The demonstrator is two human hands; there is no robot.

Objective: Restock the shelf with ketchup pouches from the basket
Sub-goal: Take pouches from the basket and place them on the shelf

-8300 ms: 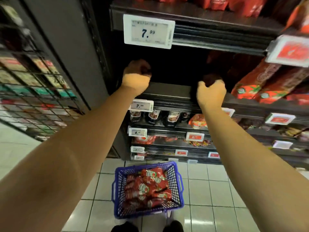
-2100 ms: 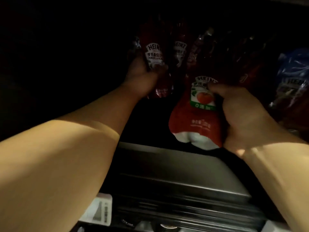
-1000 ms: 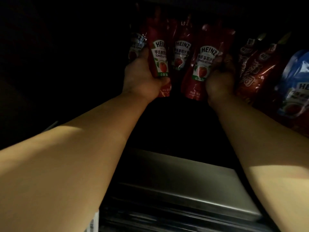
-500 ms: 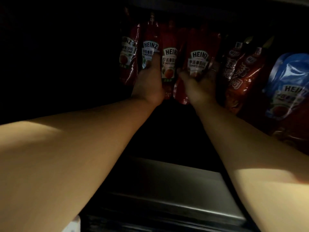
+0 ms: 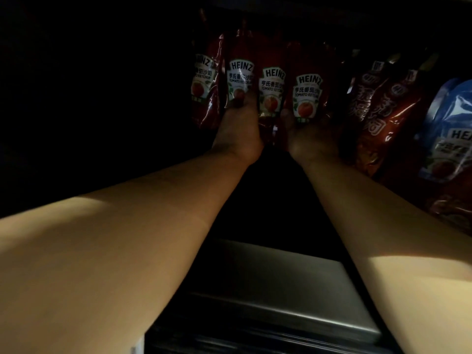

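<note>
Touching both hands (image 5: 275,131): upright ketchup pouches (image 5: 270,90).

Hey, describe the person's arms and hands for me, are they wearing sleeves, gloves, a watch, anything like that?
Both forearms are bare right up to the frame edge, with no sleeves in view. The left hand and right hand wear no gloves, and no watch or bracelet shows at either wrist. The hands sit deep in shadow, so a ring or other small detail cannot be made out.
</note>
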